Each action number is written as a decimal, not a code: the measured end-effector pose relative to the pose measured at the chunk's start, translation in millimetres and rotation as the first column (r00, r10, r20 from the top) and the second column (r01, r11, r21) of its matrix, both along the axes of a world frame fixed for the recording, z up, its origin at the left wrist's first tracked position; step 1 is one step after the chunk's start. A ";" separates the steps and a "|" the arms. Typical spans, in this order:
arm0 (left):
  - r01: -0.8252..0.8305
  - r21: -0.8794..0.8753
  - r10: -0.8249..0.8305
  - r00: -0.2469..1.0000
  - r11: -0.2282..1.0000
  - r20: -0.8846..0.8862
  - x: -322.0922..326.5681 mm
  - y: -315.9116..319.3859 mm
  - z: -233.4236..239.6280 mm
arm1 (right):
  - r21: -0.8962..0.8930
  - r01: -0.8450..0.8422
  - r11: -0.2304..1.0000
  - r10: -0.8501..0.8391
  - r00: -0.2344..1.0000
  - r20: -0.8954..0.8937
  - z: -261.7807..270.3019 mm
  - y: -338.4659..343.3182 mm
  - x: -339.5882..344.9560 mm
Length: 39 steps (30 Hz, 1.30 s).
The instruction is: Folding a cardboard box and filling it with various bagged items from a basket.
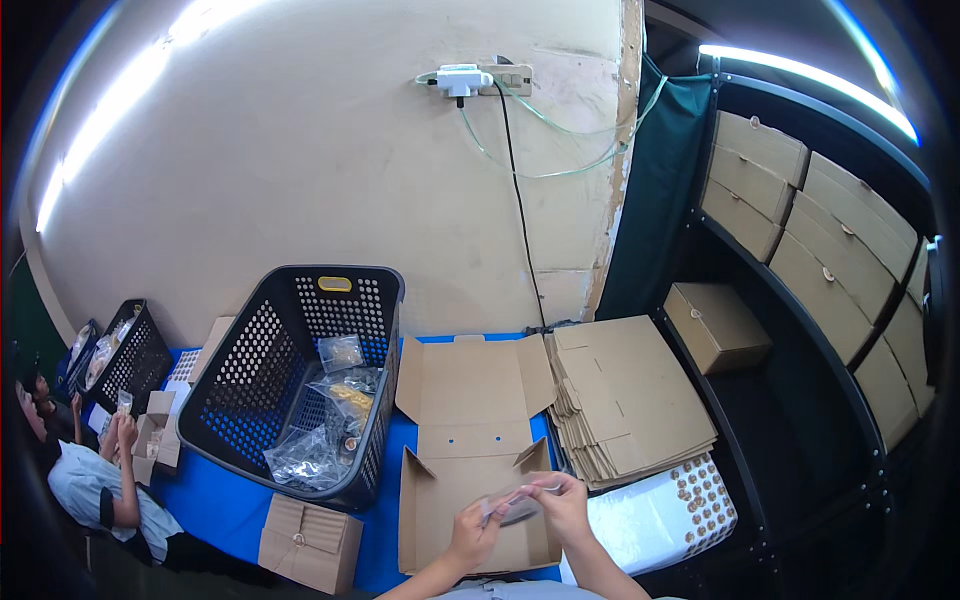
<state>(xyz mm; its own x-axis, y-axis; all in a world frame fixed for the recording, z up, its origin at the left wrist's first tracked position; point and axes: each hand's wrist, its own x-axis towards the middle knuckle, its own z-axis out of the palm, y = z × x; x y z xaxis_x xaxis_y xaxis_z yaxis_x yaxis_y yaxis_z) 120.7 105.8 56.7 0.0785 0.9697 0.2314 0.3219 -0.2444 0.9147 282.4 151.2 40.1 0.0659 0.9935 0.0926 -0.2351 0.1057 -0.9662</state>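
Both hands hold a small clear plastic bag [517, 506] above an unfolded cardboard box [476, 390]. My left hand [476, 532] pinches the bag's left side, and my right hand [561, 504] grips its upper right part near a pale edge. Something dark shows at the bag's lower part; I cannot tell what it is. The box lies with its lid folded back towards the wall and its side flaps raised. A large black perforated plastic basket [225, 360], to the left, contains several clear bags, one with yellow contents [352, 397].
Flat cardboard blanks [637, 397] are stacked at right, beside a sheet of round stickers [705, 499]. A closed carton [311, 536] stands front left on the blue table cover [225, 491]. Co-workers [112, 487] are at far left. A metal shelf with cartons [840, 247] rises at right.
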 end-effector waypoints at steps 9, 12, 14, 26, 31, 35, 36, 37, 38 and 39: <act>0.134 0.387 -0.123 0.991 0.913 -0.052 -5.6 2.5 -0.2 | -0.099 -0.247 0.964 0.233 0.963 -0.138 27.2 -5.6 26.2; 0.155 0.478 -0.153 0.987 0.864 -0.044 -7.7 -1.5 1.0 | -0.106 -0.298 0.949 0.294 0.954 -0.053 26.4 -8.9 30.3; 0.156 0.435 -0.161 0.987 0.887 -0.026 -8.5 -0.9 6.4 | -0.075 -0.315 0.946 0.311 0.949 -0.056 19.8 -7.0 35.1; 0.064 -0.118 -0.014 0.924 0.991 0.382 13.5 -10.4 -27.0 | 0.083 -0.181 0.980 0.187 0.980 -0.074 50.2 -7.5 13.6; -0.072 -0.213 0.166 0.871 0.974 0.462 7.9 -5.3 -32.6 | -0.083 -0.415 0.906 0.418 0.908 0.017 27.1 -21.5 9.8; -0.029 -0.145 0.090 0.896 0.989 0.434 11.5 -7.7 -31.3 | -0.162 -0.361 0.919 0.342 0.931 -0.129 22.7 -21.7 9.5; -0.007 -0.058 0.026 0.946 0.998 0.322 13.3 -8.2 -26.3 | -0.120 -0.378 0.918 0.364 0.923 -0.123 24.8 -20.9 11.2; -0.011 -0.055 0.028 0.947 0.998 0.321 13.1 -9.4 -24.9 | -0.117 -0.382 0.917 0.368 0.922 -0.124 21.9 -18.9 12.8; 0.108 -0.132 -0.060 0.945 0.985 0.321 12.4 -11.2 -24.7 | -0.111 -0.337 0.935 0.325 0.939 -0.113 15.8 -16.2 14.4; 0.222 -0.207 -0.146 0.933 0.953 0.328 11.9 -13.4 -24.2 | -0.105 -0.293 0.950 0.283 0.954 -0.101 11.2 -13.9 16.7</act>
<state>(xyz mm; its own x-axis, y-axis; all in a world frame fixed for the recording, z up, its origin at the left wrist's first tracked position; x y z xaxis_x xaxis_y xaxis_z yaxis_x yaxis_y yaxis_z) 132.6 92.4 32.4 0.2227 0.9741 0.0387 -0.0123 -0.0369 0.9992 299.1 137.3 51.3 -0.2223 0.9748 -0.0196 -0.3193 -0.0918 -0.9432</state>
